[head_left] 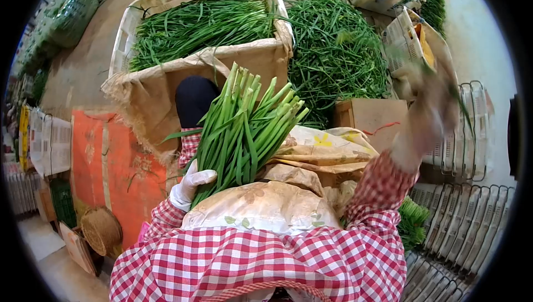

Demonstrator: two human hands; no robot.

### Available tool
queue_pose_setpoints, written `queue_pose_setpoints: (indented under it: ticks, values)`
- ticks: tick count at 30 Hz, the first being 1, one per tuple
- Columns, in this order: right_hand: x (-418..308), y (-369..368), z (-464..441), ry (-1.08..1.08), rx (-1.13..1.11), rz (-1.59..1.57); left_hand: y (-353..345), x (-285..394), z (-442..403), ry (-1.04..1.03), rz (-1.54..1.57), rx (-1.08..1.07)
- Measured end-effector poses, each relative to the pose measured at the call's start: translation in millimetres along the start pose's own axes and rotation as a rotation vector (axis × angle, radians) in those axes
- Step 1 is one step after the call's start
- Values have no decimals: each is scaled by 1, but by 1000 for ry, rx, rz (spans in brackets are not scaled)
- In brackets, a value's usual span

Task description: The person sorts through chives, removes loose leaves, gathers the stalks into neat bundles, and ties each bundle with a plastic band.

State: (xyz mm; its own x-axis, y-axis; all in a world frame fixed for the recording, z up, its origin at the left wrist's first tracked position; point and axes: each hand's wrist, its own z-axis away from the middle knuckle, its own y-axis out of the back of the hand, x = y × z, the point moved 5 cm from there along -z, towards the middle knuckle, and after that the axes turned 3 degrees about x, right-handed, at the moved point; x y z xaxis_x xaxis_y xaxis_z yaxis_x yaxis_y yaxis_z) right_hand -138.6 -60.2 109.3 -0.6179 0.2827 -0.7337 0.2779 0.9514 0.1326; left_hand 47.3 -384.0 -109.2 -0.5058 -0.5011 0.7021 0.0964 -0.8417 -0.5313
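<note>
My left hand (pixel 191 186), in a white glove, is closed around a thick bunch of garlic chives (pixel 239 135). The bunch rests against my lap, its pale cut ends fanning up and away from me. Out to the right, my right hand (pixel 433 110) is raised and badly smeared by motion. A few green blades trail beside it, but whether its fingers grip them is unclear. In front of me a white crate (pixel 119 44), lined with brown cloth, holds many more chives (pixel 200 27) laid lengthwise. A stained floral apron (pixel 261 205) covers my lap.
A big heap of loose green leaves (pixel 338 52) lies right of the crate, behind a cardboard box (pixel 372 116). Stacked crates (pixel 466 224) line the right side. An orange sack (pixel 125 174) and a round woven stool (pixel 101 231) are at left, with plastic-wrapped bundles (pixel 72 19) farther back.
</note>
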Motion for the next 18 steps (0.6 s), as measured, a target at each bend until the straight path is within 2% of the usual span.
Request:
queue_pose_setpoints:
  ticks: [2, 4, 6, 8, 9, 10, 12, 18]
  values:
    - [23, -30, -24, 2, -276, 774, 0, -2, -1, 54, -104, -72]
    - [61, -74, -16, -103, -806, 973, -20, 11, 1, -27, -54, -53]
    - [61, -111, 18, 214, -1141, 364, -42, 24, 2, -53, -40, -43]
    - [67, -130, 39, 28, -1562, 324, -46, 28, 2, -37, -37, -45]
    - [63, -136, 42, 2, -1656, 383, -43, 28, 1, -31, -36, -44]
    - [63, -138, 44, 1, -1660, 375, -28, 20, 1, 46, -120, -57]
    - [66, -144, 51, -368, -1683, 196, -18, 15, 3, 122, -195, -54]
    - [67, -138, 64, -260, -1757, 426, -32, 20, -4, 139, -214, -182]
